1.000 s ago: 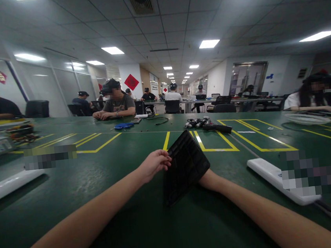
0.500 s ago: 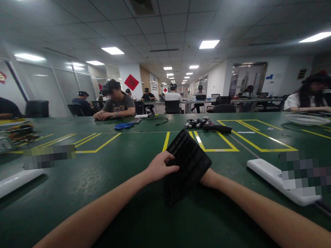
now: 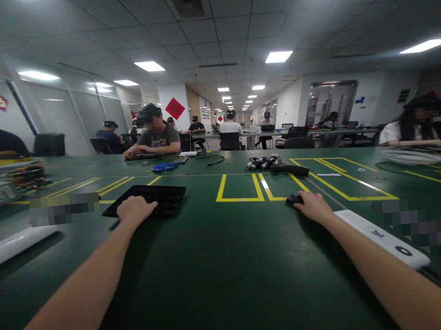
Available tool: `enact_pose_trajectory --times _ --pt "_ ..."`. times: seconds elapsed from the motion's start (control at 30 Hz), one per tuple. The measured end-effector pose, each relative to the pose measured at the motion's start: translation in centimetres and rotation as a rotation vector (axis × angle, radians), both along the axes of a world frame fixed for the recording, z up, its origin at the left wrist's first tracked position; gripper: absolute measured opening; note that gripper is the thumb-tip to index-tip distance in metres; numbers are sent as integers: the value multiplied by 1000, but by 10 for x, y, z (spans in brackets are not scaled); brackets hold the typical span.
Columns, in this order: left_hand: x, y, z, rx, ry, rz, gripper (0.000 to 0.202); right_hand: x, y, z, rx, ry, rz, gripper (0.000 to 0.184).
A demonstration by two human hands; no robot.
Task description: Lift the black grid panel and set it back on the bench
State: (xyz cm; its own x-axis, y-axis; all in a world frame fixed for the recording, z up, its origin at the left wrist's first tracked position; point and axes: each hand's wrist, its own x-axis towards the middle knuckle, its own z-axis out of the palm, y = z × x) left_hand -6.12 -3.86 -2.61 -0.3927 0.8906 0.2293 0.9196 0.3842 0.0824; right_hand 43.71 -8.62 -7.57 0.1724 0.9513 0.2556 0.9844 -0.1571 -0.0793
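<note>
My left hand (image 3: 136,210) is closed on the near edge of a flat black compartment tray (image 3: 164,197), held low over the table at the left, above some yellow tape lines. To the right, my right hand (image 3: 314,205) is closed round a small black object (image 3: 295,199) whose kind I cannot make out. That object is at a corner of the yellow taped outline (image 3: 273,198). Beyond it lies a bundle of dark cables with metallic ends (image 3: 263,162), beside a dark elongated piece (image 3: 292,170).
The green table (image 3: 216,270) carries white power strips at the right (image 3: 386,239) and left (image 3: 16,247). Blue gloves (image 3: 165,167) and a thin black cable (image 3: 210,159) lie towards the far edge. A person (image 3: 154,132) sits across the table; others sit further off.
The tray has moved left and tipped flatter in my left hand. My right hand has left the tray, moved right and forward, and now has the small black object.
</note>
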Motion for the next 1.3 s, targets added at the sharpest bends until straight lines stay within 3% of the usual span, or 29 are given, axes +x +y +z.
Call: enact_pose_trajectory --times 0.13,0.2,0.27,0.33,0.47,0.53,0.63,0.77,0.87,0.93,1.03,1.2,1.3 --pt "-6 -3 1 26 -19 36 58 0 1 -4 -5 -13 -3 42" --pt "7 -5 5 130 38 -1 53 -5 1 -2 58 -25 -36 50" --pt "30 -8 6 221 87 -138 43 -17 -2 1 134 -27 -31 57" --pt "57 -13 2 230 91 -347 36 -35 -7 5 160 -3 68 58" --pt "102 -21 -18 125 70 -681 29 -80 -25 5 58 113 418 57" --pt "112 -23 -27 64 45 -751 26 -96 -34 2 -30 156 550 56" --pt "114 -22 -32 14 17 -801 26 -105 -41 -3 -126 176 633 54" --pt "107 -19 -29 117 36 -806 33 -99 -37 -1 -94 229 670 52" --pt "101 -19 -24 181 -3 -662 37 -86 -27 6 52 226 620 49" --pt "100 -20 -22 161 -27 -607 40 -74 -20 11 154 169 500 49" --pt "104 -24 -22 113 -53 -678 46 -51 -10 14 223 36 286 49" --pt "122 -24 -26 27 -19 -791 35 -19 -5 5 144 -60 -9 48" --pt "124 -21 -27 -55 4 -789 20 -10 -5 0 25 -30 -52 45"
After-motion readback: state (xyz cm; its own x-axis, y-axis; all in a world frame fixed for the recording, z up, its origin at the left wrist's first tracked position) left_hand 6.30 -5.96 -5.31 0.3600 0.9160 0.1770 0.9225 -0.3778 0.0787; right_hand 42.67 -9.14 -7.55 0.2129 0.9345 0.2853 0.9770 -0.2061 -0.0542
